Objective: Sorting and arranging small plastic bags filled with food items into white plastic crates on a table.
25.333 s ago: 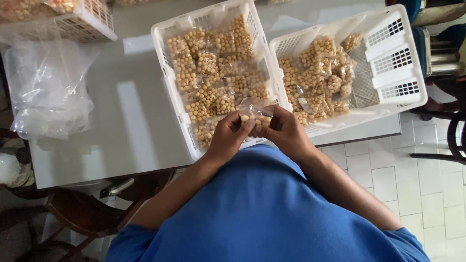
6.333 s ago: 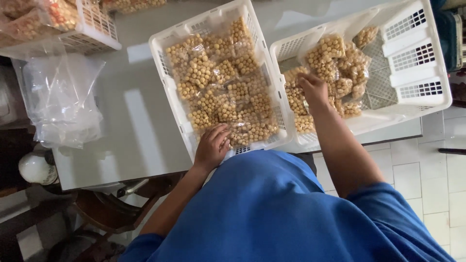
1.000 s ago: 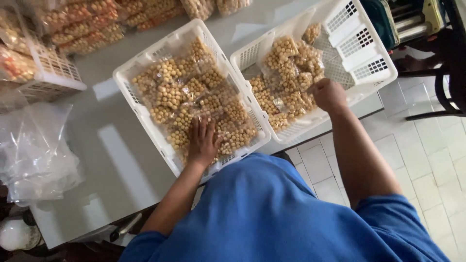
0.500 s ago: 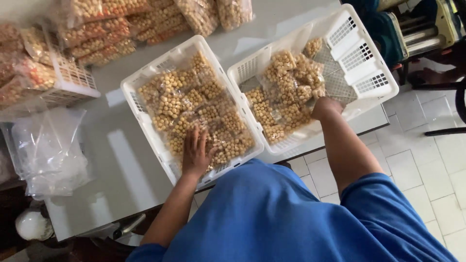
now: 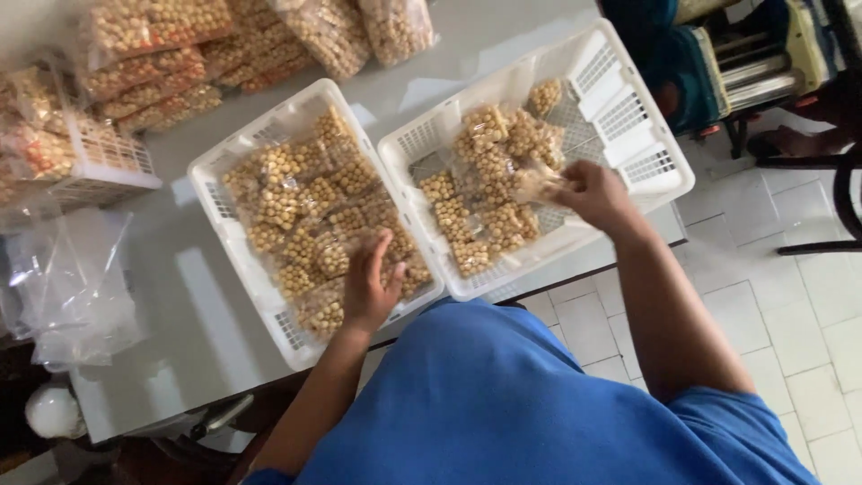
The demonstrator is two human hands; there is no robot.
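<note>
Two white plastic crates stand side by side on a grey table. The left crate [image 5: 235, 262] is full of small clear packets of round tan snack balls [image 5: 296, 202]. My left hand [image 5: 370, 283] rests flat on the packets at its near end, fingers spread. The right crate [image 5: 620, 108] holds a looser heap of the same packets [image 5: 476, 193]. My right hand [image 5: 594, 193] is over that heap's right side and grips one packet [image 5: 539, 182] by its clear top; the packet is blurred.
Stacked larger bags of snacks [image 5: 180, 54] lie at the table's far side. Another white basket [image 5: 99, 166] sits at far left, with a heap of empty clear bags [image 5: 67, 287] in front of it. Chairs [image 5: 808, 144] and a tiled floor [image 5: 790, 323] are on the right.
My right hand has lifted from the near rim of the right crate to the heap and taken hold of a packet. My left hand has stayed on the left crate's packets. The view shifted.
</note>
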